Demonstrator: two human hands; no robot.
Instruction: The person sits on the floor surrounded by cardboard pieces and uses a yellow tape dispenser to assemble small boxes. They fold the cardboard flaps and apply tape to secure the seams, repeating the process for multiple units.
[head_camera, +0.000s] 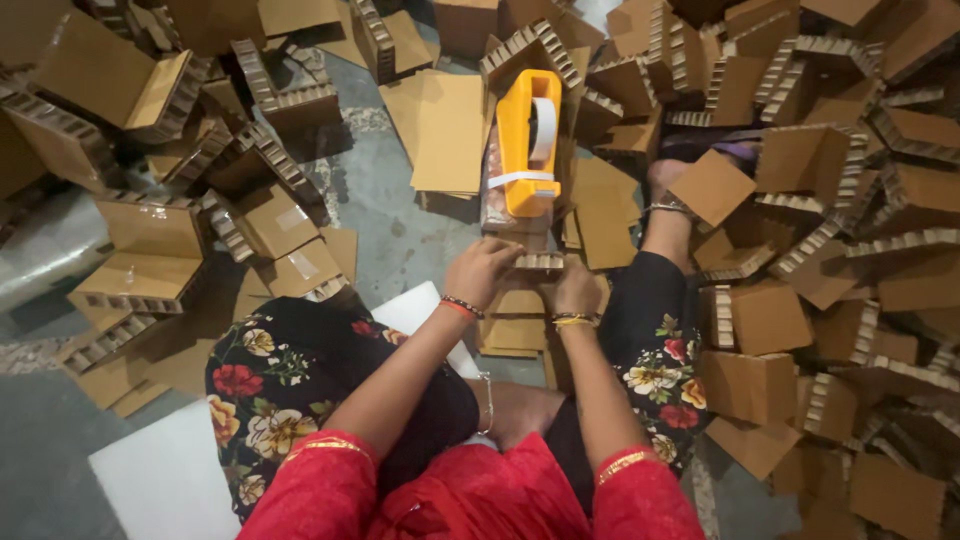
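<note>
Gripping one cardboard piece (538, 261) with two hands, beside one yellow tape dispenser (528, 140)

Fingertips of left hand (481, 270): curled over the honeycomb cardboard piece (538, 261), out of sight.
Palm of right hand (576, 287): turned down, grip on the piece not readable.
Tape dispenser (527, 142) base, just beyond both hands: masked by the piece and the knuckles.
Flat cardboard stack (512, 333) under the wrists: partly covered by the forearms.
Cardboard heaps (860, 180) far right of the right hand: cut by the frame edge.
White sheet (160, 480) near the left elbow: cropped at the bottom edge.
</note>
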